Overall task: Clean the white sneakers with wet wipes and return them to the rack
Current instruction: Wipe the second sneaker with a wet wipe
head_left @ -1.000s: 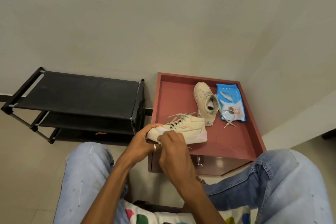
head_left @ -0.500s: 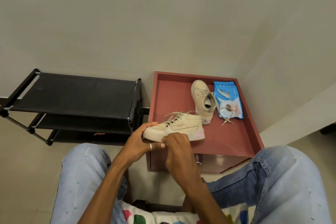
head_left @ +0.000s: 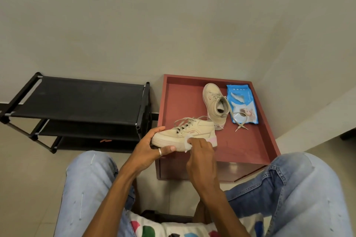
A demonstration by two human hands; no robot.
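Left grip (head_left: 152, 150) is wrapped round the toe end of one white sneaker (head_left: 185, 132), thumb on top and fingers under the sole. Right grip (head_left: 200, 158) is pinching a bunched-up wet wipe (head_left: 187, 141) and pressing it against the sidewall, about midway along. The shoe sits at the front left corner of the red tabletop (head_left: 181, 102), with its toe hanging out past the edge. Can't tell if the heel actually rests on the surface or just floats over it.

What I'd worry about, going left to right:
- The toe is out over the floor, so if the rubbing push beats the left-hand hold, the shoe probably tips off that corner.
- The wipe is a small wad held by the fingertips, so a hard scrub could pop it loose.
- The held shoe's laces are loose and could snag on the wiping fingers.
- The second sneaker (head_left: 214, 106) has laces lying across the wipes pack (head_left: 241, 107), so grabbing a fresh wipe might drag that shoe along.

Counts:
- one black rack (head_left: 81, 102), three tiers showing, with neither shoe on it yet
- two hands, with one ring on the left
- two sneakers, one held and one lying beside the pack at the back
- one wipe in use
- one blue pack
- one tabletop
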